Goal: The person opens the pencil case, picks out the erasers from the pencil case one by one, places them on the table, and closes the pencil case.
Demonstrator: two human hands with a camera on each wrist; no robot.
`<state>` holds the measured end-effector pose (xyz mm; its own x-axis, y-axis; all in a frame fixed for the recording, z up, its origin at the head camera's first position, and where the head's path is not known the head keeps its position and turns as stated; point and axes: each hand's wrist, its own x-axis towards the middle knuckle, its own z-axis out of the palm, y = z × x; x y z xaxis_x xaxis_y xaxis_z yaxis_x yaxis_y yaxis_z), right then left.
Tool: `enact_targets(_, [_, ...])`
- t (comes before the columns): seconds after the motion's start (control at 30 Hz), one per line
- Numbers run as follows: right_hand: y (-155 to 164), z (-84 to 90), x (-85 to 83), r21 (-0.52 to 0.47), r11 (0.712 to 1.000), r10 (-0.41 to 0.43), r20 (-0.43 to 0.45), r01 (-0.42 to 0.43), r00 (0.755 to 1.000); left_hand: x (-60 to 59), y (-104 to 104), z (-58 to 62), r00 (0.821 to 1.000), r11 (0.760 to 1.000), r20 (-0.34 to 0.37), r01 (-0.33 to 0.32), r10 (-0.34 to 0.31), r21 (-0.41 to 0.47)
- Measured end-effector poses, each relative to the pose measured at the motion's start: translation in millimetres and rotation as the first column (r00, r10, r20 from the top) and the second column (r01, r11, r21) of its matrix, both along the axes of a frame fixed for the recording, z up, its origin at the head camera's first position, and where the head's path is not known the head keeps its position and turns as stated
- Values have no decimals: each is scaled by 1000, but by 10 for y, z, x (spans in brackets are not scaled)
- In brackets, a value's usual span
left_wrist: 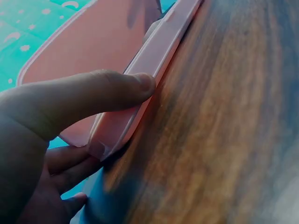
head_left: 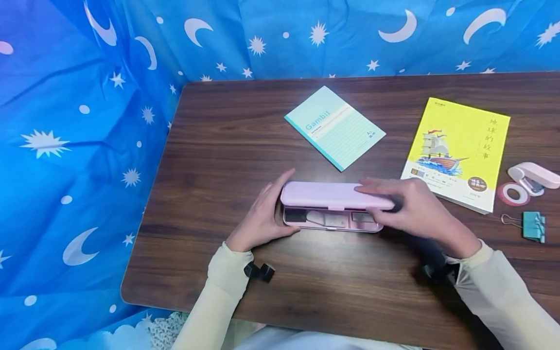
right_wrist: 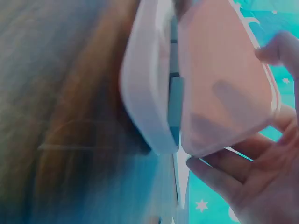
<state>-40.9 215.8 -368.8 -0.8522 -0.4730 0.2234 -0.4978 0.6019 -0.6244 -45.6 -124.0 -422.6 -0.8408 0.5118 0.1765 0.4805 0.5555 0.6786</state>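
Observation:
A pink-lilac pencil case stands on the table, its lid (head_left: pixel 319 193) tilted partway up from the base (head_left: pixel 312 226). My left hand (head_left: pixel 258 218) grips the case's left end; in the left wrist view the thumb of that hand (left_wrist: pixel 79 100) presses on the base's front wall (left_wrist: pixel 161 46). At the right end, my right hand (head_left: pixel 417 209) holds the lid by its edge, thumb on the front side. The right wrist view shows this hand (right_wrist: pixel 261 177) around the lid's end (right_wrist: pixel 224 88). Inside lie a dark block (head_left: pixel 295 215) and a white item (head_left: pixel 316 218), partly hidden.
Behind the case lies a pale green notebook (head_left: pixel 334 129). To the right are a yellow book (head_left: pixel 459 150), a white-pink stapler (head_left: pixel 533 176), a red-rimmed tape roll (head_left: pixel 513 194) and a teal binder clip (head_left: pixel 533 226). A blue curtain (head_left: pixel 284 43) borders the table (head_left: pixel 210 126).

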Motion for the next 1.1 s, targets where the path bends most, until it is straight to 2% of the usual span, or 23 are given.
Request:
enact_targets(0.1, [-2,53,-48,-60,993,-95,96,101,991,48,-5,-12,999,999,6,-44,44,12])
enact_targets(0.23, [-26,118,-133,-76,965,-229,212,250,950,92,-5,-20,996,995,18,-89,88,42])
enact_targets(0.33, [-40,128,-210,-66,954,-267,266,294,926,112,-8,-35,995,994,26,-99,97,56])
enact_targets(0.4, [-43,123,-254,-59,950,-278,280,305,919,114,-8,-43,995,993,21,-102,101,56])
enact_targets(0.5, [-38,120,-279,-54,951,-280,272,305,921,120,-8,-53,994,993,16,-106,105,45])
enact_targets(0.6, [-15,135,-242,-95,937,-310,214,336,926,131,-5,-58,994,993,10,-111,110,32])
enact_targets(0.67, [23,145,-186,-159,912,-360,127,377,924,142,-6,-61,993,993,12,-117,117,26])
enact_targets(0.7, [49,149,-147,-189,894,-396,88,405,914,147,-6,-61,993,993,13,-120,120,22])
enact_targets(0.77, [104,147,-59,-248,862,-445,52,443,894,154,-4,-61,992,992,18,-125,125,17])
enact_targets(0.8, [130,134,-12,-256,855,-455,49,451,889,158,-4,-57,992,992,20,-127,126,14])
enact_targets(0.87, [161,91,86,-232,861,-444,89,452,891,163,-8,-53,992,992,22,-127,126,7])
enact_targets(1.0, [166,-65,219,-115,924,-341,179,364,923,159,-10,-50,992,992,20,-124,124,6])
enact_targets(1.1, [168,-165,255,-62,950,-288,196,305,937,143,3,-60,993,993,16,-116,116,10])
